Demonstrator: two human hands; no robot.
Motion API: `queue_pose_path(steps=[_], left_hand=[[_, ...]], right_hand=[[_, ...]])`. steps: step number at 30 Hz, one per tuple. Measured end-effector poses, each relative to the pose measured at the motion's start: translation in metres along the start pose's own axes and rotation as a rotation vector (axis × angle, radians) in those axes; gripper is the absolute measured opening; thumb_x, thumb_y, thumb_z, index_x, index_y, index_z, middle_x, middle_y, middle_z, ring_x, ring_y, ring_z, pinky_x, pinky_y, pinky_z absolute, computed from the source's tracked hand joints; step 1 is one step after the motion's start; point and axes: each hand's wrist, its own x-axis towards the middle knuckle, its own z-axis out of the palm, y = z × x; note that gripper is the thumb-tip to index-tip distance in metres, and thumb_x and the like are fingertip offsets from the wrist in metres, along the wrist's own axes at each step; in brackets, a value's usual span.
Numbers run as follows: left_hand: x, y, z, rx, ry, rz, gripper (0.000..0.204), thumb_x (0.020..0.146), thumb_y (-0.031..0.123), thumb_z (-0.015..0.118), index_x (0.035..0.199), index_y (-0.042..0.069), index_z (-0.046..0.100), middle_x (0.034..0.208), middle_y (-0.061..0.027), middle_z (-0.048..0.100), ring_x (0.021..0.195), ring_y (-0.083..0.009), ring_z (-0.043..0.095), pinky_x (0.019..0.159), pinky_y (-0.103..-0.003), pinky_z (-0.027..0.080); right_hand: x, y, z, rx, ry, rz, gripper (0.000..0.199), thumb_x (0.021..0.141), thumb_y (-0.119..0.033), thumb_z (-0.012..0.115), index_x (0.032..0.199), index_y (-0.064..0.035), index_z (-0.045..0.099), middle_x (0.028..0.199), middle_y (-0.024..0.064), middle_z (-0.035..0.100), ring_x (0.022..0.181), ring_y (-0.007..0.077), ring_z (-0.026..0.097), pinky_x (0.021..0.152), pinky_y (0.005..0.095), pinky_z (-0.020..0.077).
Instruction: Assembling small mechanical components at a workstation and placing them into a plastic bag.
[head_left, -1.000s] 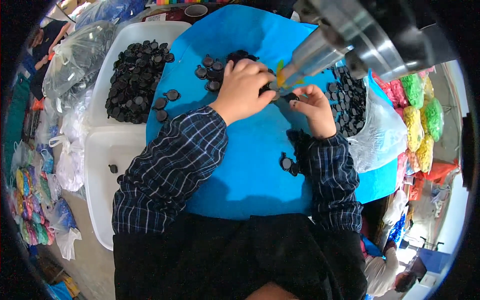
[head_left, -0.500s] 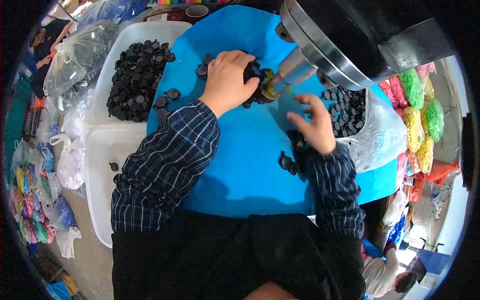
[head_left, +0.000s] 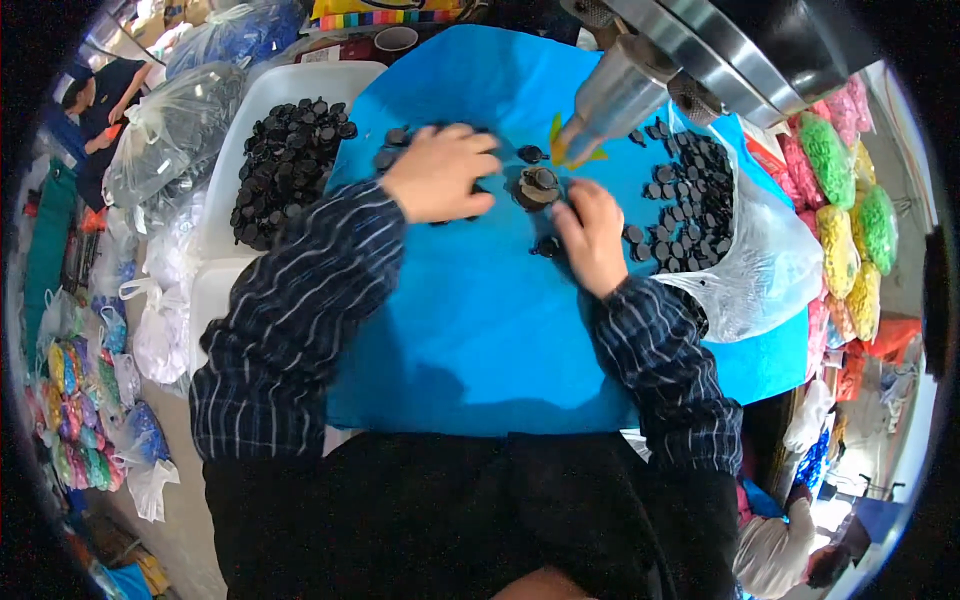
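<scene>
A small round brownish fixture (head_left: 533,194) stands on the blue tabletop (head_left: 480,330), with a black round piece (head_left: 541,178) on top. My right hand (head_left: 597,238) is just right of it, fingers half curled and thumb apart, with nothing visible between them. Slightly blurred, my left hand (head_left: 440,178) spreads over several black tabbed pieces (head_left: 392,153), some partly hidden beneath it. Above and to the right of the fixture is the metal press spindle (head_left: 622,88), yellow-green strips (head_left: 562,145) at its tip. Loose black pieces (head_left: 546,247) lie near my right thumb.
A white bin (head_left: 225,165) of black pieces stands at the left, and another white bin (head_left: 208,295) is partly behind my sleeve. On the right, a clear plastic bag (head_left: 765,265) lies beside a heap of black pieces (head_left: 690,205). The dark machine head (head_left: 790,50) overhangs the upper right.
My left hand has moved left, off the fixture. My right hand has come in to the fixture's right side. The spindle tip now stands apart from the fixture, and the view has shifted slightly.
</scene>
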Motion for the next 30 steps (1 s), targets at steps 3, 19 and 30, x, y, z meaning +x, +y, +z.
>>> queue_pose_path(steps=[3,19,30], left_hand=[[-0.051,-0.034,-0.021,0.081,0.124,-0.101,0.039,0.076,0.032,0.062,0.11,0.012,0.064,0.131,-0.0096,0.052,0.117,-0.0295,0.049,0.093,-0.05,0.04],[0.036,0.009,0.03,0.068,0.238,0.159,0.035,0.079,0.008,0.058,0.114,0.01,0.06,0.117,-0.0094,0.059,0.11,-0.0297,0.054,0.092,-0.048,0.042],[-0.003,0.035,0.003,0.194,0.344,-0.345,0.025,0.086,0.022,0.057,0.106,0.01,0.064,0.112,-0.0065,0.06,0.106,-0.0273,0.054,0.091,-0.053,0.036]], right_hand=[[0.02,0.031,0.008,0.666,0.235,0.428,0.024,0.089,-0.017,0.058,0.108,-0.0014,0.055,0.106,0.0112,0.061,0.099,0.023,0.057,0.084,0.0364,0.0448],[0.036,0.061,-0.013,0.338,-0.172,0.213,0.039,0.073,0.003,0.061,0.111,-0.0023,0.058,0.104,0.0049,0.061,0.092,0.0161,0.055,0.083,0.0275,0.0454],[0.039,0.059,-0.005,0.199,-0.145,0.224,0.034,0.073,-0.001,0.069,0.106,-0.0015,0.06,0.094,0.007,0.064,0.087,0.0181,0.061,0.076,0.0307,0.0491]])
